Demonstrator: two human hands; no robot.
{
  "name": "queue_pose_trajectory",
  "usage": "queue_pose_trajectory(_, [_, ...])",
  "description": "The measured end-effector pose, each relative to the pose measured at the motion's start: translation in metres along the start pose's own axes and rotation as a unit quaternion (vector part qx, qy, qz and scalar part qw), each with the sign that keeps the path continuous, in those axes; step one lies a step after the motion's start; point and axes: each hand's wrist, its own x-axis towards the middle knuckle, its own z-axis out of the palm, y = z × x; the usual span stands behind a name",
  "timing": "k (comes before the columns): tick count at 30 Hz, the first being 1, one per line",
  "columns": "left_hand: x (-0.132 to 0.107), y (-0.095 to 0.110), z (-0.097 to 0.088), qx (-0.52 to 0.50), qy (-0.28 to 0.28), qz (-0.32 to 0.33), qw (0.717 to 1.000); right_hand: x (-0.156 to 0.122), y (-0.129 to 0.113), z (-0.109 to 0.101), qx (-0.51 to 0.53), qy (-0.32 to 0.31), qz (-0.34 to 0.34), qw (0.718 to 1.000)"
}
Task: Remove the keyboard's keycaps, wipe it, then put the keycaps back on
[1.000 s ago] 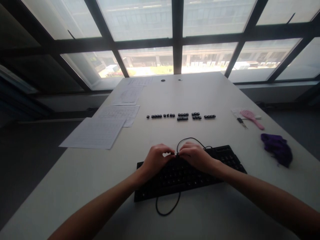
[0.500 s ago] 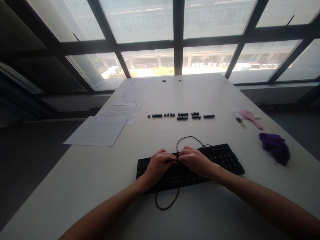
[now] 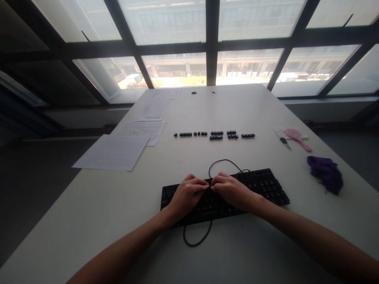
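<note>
A black keyboard [image 3: 268, 185] lies slightly askew on the white table, its thin cable [image 3: 197, 245] looping out at the front and behind. Both hands rest over its upper middle, fingertips nearly meeting. My left hand [image 3: 189, 193] is closed, thumb and fingers pinched together against the keys. Just to its right, my right hand [image 3: 232, 191] is closed in a similar pinch. Whatever small thing the fingertips grip is hidden. Beyond the keyboard, loose black keycaps [image 3: 216, 137] stand in small groups along a row.
Sheets of paper [image 3: 114, 152] overlap along the left edge. On the right lie a pink hairbrush [image 3: 297, 139], a small dark tool [image 3: 286, 143] with a metal end, and a crumpled purple cloth [image 3: 325, 173]. Windows [image 3: 177, 71] rise behind the table.
The view has tilted slightly, so the scene sits a little higher. Both hands keep nearly the same place and pinch on the keyboard.
</note>
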Motion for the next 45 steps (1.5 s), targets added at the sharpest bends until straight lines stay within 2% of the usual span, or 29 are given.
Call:
queue_pose_trajectory(6, [0.002, 0.002, 0.003, -0.024, 0.017, -0.044, 0.999, 0.003, -0.003, -0.002, -0.020, -0.035, -0.007, 0.999])
queue_pose_trajectory(12, [-0.001, 0.006, -0.004, 0.013, -0.018, 0.005, 1.000, 0.002, -0.003, -0.005, -0.025, -0.058, 0.011, 0.998])
queue_pose_trajectory(17, [-0.004, 0.010, -0.009, 0.064, -0.035, 0.022, 0.997, -0.001, -0.004, -0.007, 0.020, -0.019, 0.047, 0.999])
queue_pose_trajectory(24, [-0.005, 0.007, -0.006, 0.056, -0.019, 0.010, 0.998, -0.001, 0.000, -0.004, 0.048, 0.047, 0.083, 0.994])
queue_pose_trajectory(32, [-0.006, 0.007, -0.005, 0.049, -0.013, 0.000, 0.999, -0.002, 0.005, -0.007, 0.038, 0.007, 0.051, 0.998])
queue_pose_trajectory(45, [-0.005, 0.006, -0.005, 0.046, -0.025, 0.014, 0.999, -0.008, -0.001, 0.001, -0.030, 0.022, 0.044, 0.998])
